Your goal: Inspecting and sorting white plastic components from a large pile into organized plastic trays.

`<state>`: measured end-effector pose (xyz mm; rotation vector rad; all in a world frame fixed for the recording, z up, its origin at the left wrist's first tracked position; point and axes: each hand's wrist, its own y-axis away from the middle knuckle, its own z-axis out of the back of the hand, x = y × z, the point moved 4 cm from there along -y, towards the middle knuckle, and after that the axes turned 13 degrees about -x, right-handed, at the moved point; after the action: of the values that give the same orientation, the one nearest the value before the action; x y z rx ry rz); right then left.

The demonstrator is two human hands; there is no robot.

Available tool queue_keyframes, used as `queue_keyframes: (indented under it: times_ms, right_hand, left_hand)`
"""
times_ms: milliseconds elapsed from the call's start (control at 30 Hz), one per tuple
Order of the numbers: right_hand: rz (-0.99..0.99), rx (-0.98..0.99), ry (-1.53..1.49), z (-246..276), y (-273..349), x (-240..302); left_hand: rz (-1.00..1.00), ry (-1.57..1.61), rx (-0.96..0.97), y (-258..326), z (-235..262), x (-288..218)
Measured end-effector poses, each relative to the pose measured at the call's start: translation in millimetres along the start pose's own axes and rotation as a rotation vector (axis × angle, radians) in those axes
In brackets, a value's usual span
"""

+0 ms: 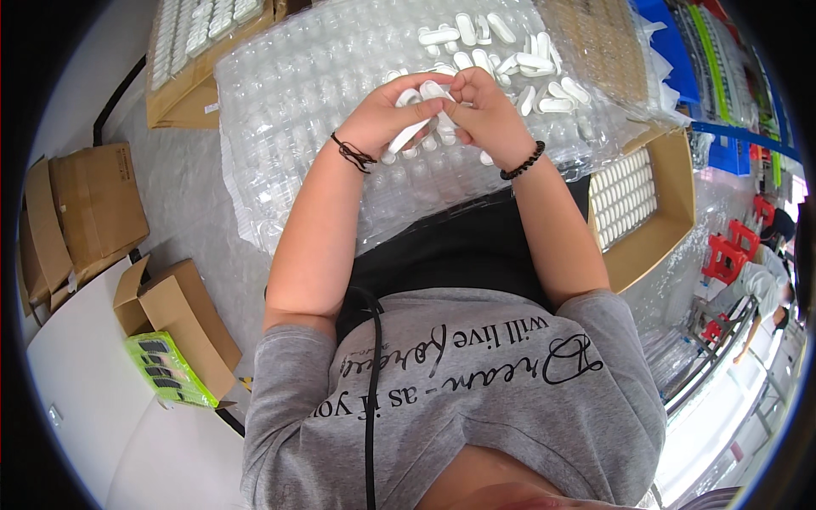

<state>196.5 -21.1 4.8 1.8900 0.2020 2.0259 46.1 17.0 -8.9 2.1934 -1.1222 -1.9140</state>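
Note:
Both hands meet above a stack of clear plastic blister trays (pixel 289 110). My left hand (pixel 381 117) is closed around white oblong plastic pieces (pixel 409 134), with its thumb pressed across them. My right hand (pixel 491 115) pinches at another white piece (pixel 435 90) between the two hands; its fingertips partly cover it. Just beyond the hands, many loose white oblong pieces (pixel 533 63) lie scattered on the trays, some face up showing a rim. More of them show below my fingers, partly hidden.
To the right, an open cardboard box (pixel 673 204) holds rows of white pieces in a tray. Filled trays (pixel 191 38) rest on a carton at the upper left. Cartons (pixel 100 200) stand at left. Red stools (pixel 727 255) and other people are far right.

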Motion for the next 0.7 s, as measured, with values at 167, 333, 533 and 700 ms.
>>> queue_keyframes:
  times_ms: [167,333,533,700]
  right_hand:
    - [0.182,-0.038,0.088,24,-22,-10]
    - [0.635,0.154,0.665,24,-12,-21]
    - [0.688,0.078,0.961,18,0,-15]
    - [0.814,0.055,1.065,18,0,-13]
  left_hand:
    - [-0.044,0.270,-0.154,-6,6,-2]
    - [-0.061,0.378,-0.142,-6,14,-4]
    - [-0.160,0.261,-0.179,-8,11,-4]
    - [-0.188,0.277,-0.211,-7,12,-7]
